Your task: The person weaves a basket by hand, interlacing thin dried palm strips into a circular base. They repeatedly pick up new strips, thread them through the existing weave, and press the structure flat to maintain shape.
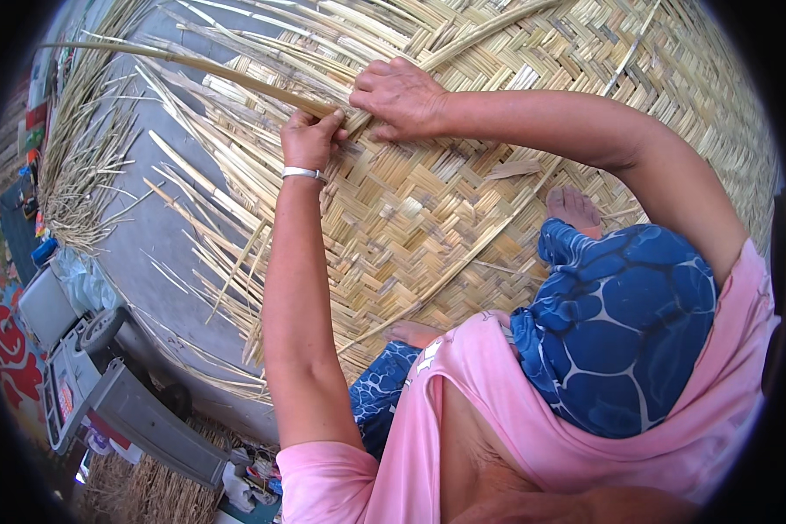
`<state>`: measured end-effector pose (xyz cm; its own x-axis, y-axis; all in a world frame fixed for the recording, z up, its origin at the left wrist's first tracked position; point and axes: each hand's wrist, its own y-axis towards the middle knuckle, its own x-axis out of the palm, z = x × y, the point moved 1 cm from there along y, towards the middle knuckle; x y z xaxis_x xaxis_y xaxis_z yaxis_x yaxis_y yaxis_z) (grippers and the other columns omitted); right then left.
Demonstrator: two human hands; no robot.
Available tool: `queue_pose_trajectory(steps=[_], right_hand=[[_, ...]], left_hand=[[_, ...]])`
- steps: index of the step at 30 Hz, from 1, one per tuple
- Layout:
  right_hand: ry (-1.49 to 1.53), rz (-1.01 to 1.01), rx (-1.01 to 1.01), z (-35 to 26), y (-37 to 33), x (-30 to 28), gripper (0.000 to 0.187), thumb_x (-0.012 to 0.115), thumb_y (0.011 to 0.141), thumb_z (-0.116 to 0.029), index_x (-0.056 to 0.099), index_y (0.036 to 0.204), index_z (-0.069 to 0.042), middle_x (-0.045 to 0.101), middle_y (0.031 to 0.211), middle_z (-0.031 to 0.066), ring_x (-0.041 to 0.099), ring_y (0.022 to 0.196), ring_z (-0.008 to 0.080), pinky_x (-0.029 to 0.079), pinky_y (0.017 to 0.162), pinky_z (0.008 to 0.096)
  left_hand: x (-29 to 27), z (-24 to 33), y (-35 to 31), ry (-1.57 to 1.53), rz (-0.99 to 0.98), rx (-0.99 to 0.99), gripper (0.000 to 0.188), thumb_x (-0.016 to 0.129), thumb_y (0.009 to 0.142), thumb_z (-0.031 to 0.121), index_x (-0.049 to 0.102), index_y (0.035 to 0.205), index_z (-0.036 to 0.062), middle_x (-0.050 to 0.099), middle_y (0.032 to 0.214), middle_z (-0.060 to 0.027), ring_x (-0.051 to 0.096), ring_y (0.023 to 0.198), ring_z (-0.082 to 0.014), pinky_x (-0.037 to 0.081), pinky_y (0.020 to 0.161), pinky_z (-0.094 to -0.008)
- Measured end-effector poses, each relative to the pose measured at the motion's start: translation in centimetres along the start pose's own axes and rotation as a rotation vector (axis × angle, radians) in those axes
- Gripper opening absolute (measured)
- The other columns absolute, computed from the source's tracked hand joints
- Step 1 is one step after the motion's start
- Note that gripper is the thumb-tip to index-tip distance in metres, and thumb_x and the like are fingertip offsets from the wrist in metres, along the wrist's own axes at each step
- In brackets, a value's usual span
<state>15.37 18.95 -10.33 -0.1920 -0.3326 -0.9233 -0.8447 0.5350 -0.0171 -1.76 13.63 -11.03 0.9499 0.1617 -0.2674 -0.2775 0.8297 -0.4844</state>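
A large woven reed mat [410,205] in a slanting pattern spreads under both hands, with loose strip ends [227,166] fanning from its left side. My left hand [310,138], a pale bracelet at the wrist, is closed with thumb and fingers around a long split reed [210,68]. That reed runs up and left beyond the mat's edge. Just to the right, my right hand [403,98] rests low on the mat, fingers curled down among the strips near the reed's end. What lies under those fingers is hidden.
A bundle of thin reeds [79,166] lies on the grey floor [170,188] at the left. Below it stands a grey wheeled object [105,384] beside a clear plastic bag [86,278]. My bare feet [572,208] are on the mat. Dry straw [157,476] lies at the lower left.
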Motion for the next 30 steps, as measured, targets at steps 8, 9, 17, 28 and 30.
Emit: queue_pose_trajectory(steps=[8,9,17,28,30], right_hand=[[0.020,-0.060,0.131,-0.8,0.6,0.0,0.036,0.067,0.069,-0.025,0.054,0.098,-0.009,0.052,0.101,0.0067,0.046,0.106,0.0225,0.037,0.087,0.0386],[0.027,-0.055,0.128,-0.8,0.6,0.0,0.036,0.068,0.069,-0.025,0.055,0.098,-0.009,0.052,0.101,0.0062,0.046,0.106,0.0224,0.036,0.087,0.0386],[0.080,-0.091,0.085,0.4,0.5,-0.4,0.036,0.070,0.068,-0.023,0.055,0.099,-0.011,0.052,0.101,0.0038,0.045,0.106,0.0225,0.036,0.089,0.0382],[0.058,-0.089,0.080,0.4,0.8,-0.2,0.038,0.071,0.067,-0.024,0.055,0.099,-0.011,0.052,0.099,0.0045,0.046,0.105,0.0229,0.036,0.088,0.0384],[0.051,-0.089,0.087,0.2,0.8,-0.3,0.038,0.071,0.067,-0.025,0.055,0.099,-0.011,0.052,0.099,0.0045,0.046,0.105,0.0229,0.036,0.087,0.0383]], left_hand=[[0.1,-0.3,0.7,0.119,0.041,0.068,0.017,0.067,0.076,0.008,0.063,0.089,-0.0023,0.064,0.072,-0.0068,0.057,0.054,-0.0101,0.046,0.049,-0.0240],[0.1,-0.8,1.1,0.176,0.068,0.099,0.017,0.067,0.076,0.009,0.063,0.089,-0.0016,0.064,0.072,-0.0072,0.057,0.054,-0.0102,0.047,0.050,-0.0249],[-0.1,-1.7,1.1,0.031,0.069,0.086,0.012,0.068,0.076,0.005,0.062,0.083,-0.0024,0.062,0.069,-0.0051,0.053,0.052,-0.0079,0.044,0.047,-0.0215],[-0.1,-1.8,0.6,-0.140,0.048,0.092,0.013,0.067,0.077,0.005,0.061,0.086,-0.0018,0.061,0.068,-0.0051,0.053,0.051,-0.0085,0.042,0.045,-0.0203],[0.0,-1.7,0.7,-0.156,0.042,0.092,0.013,0.067,0.077,0.005,0.061,0.087,-0.0020,0.060,0.068,-0.0049,0.053,0.051,-0.0085,0.042,0.045,-0.0203]])
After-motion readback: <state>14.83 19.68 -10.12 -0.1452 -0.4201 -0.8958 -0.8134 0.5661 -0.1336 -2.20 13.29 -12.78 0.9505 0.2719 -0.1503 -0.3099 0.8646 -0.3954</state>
